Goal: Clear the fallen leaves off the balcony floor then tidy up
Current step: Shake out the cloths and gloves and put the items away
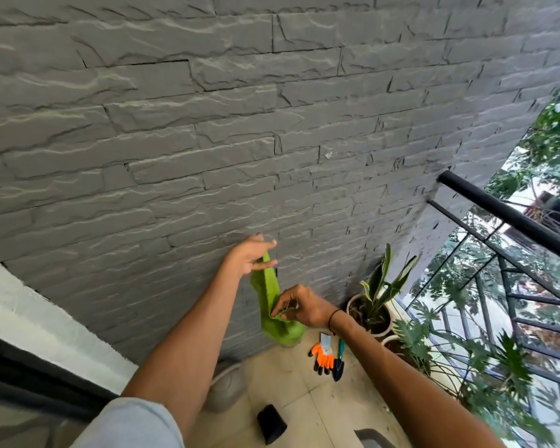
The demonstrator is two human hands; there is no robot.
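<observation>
A bright green cloth (270, 292) hangs in front of the grey stone wall. My left hand (249, 253) holds its top end between thumb and fingers, the other fingers spread. Lower down, my right hand (299, 307) pinches a fold of the cloth near its lower part. The cloth's bottom end droops just above the beige tiled floor (307, 396). No fallen leaves show clearly on the tiles in view.
An orange-and-black glove (323, 357) and a small trowel (338, 363) lie on the floor by the wall. Potted plants (374, 305) line the black railing (511, 218) at the right. A black pot (271, 423) and a grey round object (225, 384) sit near my feet.
</observation>
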